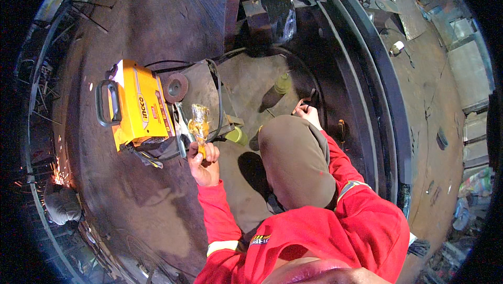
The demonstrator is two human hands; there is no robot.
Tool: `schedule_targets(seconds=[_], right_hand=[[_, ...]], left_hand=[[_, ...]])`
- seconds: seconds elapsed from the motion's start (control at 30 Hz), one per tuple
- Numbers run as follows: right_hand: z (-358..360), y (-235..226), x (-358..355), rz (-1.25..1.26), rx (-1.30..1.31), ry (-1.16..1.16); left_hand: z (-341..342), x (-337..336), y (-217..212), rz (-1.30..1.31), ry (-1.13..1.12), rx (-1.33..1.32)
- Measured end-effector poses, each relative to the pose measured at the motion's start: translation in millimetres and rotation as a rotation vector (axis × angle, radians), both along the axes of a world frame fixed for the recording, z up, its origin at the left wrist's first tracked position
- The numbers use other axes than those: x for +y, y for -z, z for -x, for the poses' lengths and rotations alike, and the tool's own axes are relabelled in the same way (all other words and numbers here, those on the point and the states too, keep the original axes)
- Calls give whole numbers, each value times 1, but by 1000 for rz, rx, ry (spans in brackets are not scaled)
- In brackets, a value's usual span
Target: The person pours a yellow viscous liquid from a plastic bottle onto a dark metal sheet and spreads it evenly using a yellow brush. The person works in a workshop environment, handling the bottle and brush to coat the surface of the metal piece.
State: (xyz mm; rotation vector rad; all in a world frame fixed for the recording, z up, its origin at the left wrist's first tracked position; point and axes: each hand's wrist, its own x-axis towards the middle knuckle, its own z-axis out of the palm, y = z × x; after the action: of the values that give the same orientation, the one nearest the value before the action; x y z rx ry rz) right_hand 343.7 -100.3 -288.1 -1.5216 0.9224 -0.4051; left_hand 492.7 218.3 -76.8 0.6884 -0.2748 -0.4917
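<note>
Red sleeves come in from the lower edge, a bent knee between them. Left hand raised, forearm angled up, fingers curled tight around the base of a small clear-wrapped yellow object that sticks up above the fist. Right hand stretched forward past the knee, low to the metal floor, touching a dark curved piece; grip unclear. Yellow welding machine sits just left of the left hand, grinding disc beside it, yellow bottle ahead.
</note>
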Motion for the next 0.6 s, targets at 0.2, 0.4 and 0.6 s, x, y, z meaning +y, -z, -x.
schedule_targets(seconds=[0.2, 0.4, 0.6], right_hand=[[-22, -16, -3, 41, -16, 62], [-27, -12, -5, -51, 97, 51], [6, 43, -17, -38, -25, 102]], left_hand=[[2, 0, -3, 61, 10, 50], [4, 3, -4, 40, -15, 96], [8, -6, 6, 37, 26, 126]])
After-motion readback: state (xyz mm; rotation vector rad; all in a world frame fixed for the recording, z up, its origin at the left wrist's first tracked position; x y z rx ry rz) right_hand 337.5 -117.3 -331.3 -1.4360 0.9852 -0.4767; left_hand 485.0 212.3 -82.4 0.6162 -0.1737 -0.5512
